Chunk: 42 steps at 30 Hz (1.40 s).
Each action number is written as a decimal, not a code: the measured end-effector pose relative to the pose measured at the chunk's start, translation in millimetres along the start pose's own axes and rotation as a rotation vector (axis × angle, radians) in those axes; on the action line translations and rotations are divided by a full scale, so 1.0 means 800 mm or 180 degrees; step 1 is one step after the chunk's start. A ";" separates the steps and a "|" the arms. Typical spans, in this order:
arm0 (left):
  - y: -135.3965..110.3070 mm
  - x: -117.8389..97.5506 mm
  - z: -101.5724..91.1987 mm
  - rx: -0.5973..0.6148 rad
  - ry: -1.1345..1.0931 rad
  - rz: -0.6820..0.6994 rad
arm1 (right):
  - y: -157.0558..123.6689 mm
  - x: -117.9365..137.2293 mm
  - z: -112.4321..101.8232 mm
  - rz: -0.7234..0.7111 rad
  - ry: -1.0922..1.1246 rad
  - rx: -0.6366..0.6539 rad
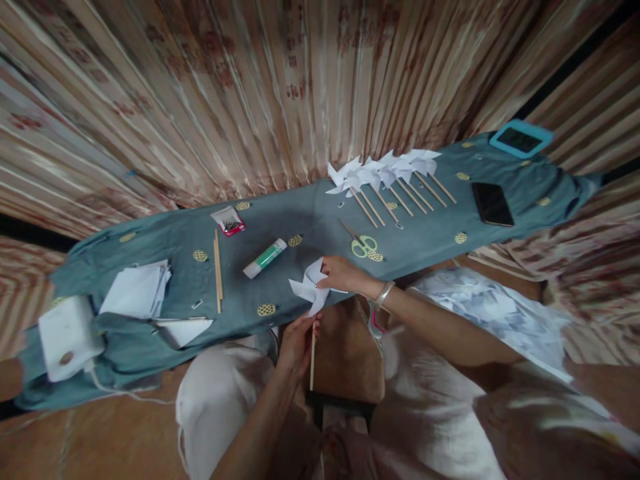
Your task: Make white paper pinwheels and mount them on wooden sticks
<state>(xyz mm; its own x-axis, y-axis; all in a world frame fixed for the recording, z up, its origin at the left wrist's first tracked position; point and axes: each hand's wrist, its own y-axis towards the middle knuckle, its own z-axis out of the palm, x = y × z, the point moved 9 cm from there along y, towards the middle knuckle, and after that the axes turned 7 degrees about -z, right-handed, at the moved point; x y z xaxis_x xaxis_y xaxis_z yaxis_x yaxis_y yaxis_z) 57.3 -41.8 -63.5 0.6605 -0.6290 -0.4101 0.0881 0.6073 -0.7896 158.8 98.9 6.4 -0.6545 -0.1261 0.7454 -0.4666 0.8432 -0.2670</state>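
A white paper pinwheel on a wooden stick is held over the table's front edge. My left hand is closed round the stick just below the paper blades. From the right, my right hand pinches the pinwheel's paper near its centre; a bracelet circles that wrist. Green-handled scissors lie beyond my right hand. A glue stick with a green label rests to the left of the pinwheel. Farther back, several finished pinwheels lie in a row, their sticks pointing toward me.
On the left are loose wooden sticks, a small red-and-white packet of pins, stacked white paper and a white box with a cable. A black phone and blue-framed device lie right. Curtains hang behind.
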 end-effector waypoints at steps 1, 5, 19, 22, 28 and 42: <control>0.001 0.001 0.000 0.0009 -0.0015 0.0004 | 0.000 0.004 -0.003 0.0022 -0.0128 0.0021; 0.003 0.003 0.000 0.0051 -0.0039 -0.0003 | 0.005 0.014 -0.006 0.0129 -0.0365 0.0190; 0.004 -0.002 0.002 0.0230 -0.0003 0.0186 | 0.021 0.005 -0.002 0.0497 -0.0405 0.0573; 0.006 -0.001 0.001 0.0245 -0.0008 0.0214 | 0.024 0.000 0.001 0.0534 -0.0356 0.0552; 0.010 0.002 0.001 0.0268 -0.0033 0.0267 | 0.027 -0.006 0.004 0.0562 -0.0192 0.0559; 0.017 0.010 0.001 0.0229 -0.0022 0.0281 | 0.026 -0.015 0.007 0.0610 0.0023 0.0488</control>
<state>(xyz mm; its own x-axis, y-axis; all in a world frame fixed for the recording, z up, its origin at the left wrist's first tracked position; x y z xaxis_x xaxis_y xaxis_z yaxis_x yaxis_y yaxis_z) 64.3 -37.7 -77.2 0.6732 -0.5682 -0.4732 0.0824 0.6936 -0.7156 153.5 115.0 -12.0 -0.7358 0.0326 0.6764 -0.4196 0.7620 -0.4931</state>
